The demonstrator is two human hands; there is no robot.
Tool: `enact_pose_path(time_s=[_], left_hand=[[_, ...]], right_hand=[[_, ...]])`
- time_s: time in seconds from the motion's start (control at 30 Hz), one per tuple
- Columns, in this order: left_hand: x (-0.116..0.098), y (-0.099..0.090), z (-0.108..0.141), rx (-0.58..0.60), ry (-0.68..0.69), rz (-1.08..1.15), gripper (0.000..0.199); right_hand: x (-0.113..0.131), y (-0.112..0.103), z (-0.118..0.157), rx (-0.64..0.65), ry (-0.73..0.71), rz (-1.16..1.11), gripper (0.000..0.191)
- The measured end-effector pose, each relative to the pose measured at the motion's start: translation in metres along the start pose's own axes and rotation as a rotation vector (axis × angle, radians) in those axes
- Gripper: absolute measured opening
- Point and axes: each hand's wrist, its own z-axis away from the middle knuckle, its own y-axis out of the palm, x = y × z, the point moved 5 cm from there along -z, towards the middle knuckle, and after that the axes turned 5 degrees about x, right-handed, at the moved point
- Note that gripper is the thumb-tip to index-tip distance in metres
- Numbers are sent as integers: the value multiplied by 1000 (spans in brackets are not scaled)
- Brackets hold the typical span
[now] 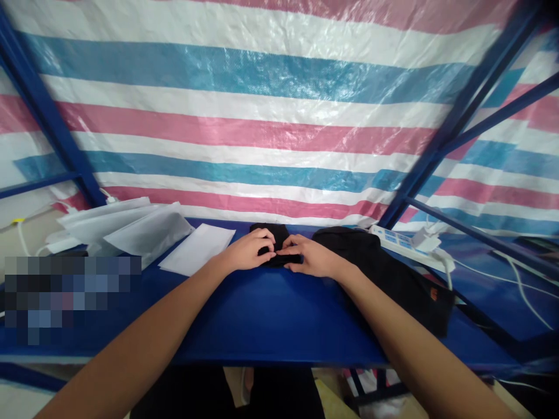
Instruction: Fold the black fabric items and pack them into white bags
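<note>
A small folded bundle of black cloth [274, 231] lies on the blue tabletop [279, 317], toward its far edge. My left hand [251, 250] presses on the bundle's left side with curled fingers. From the right, my right hand [312, 256] grips the cloth, its thumb low at the near edge and its fingers reaching over the top. The fingertips of both hands almost meet at the middle of the bundle. What kind of cloth item it is cannot be made out.
White sheets [198, 249] and translucent plastic bags [144, 230] lie left of my hands. Right of them is a larger black garment [395, 273], with a white power strip [408, 244] and cables behind it. Blue metal posts [437, 157] and a striped plastic sheet [262, 134] enclose the desk.
</note>
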Motion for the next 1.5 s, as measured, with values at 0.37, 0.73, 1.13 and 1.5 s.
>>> enact_pose_path(time_s=[0.37, 0.73, 1.13, 1.5], left_hand=[[-13, 8, -2, -14, -21, -56, 63], [13, 0, -3, -200, -82, 41, 40], [19, -16, 0, -373, -70, 153, 31], [31, -7, -3, -257, -235, 71, 33]], right_hand=[[-27, -1, -11, -263, 150, -230, 34], [-15, -19, 2, -374, 33, -183, 39], [-26, -13, -2, -397, 125, -178, 49], [-48, 5, -12, -268, 143, -238, 31]])
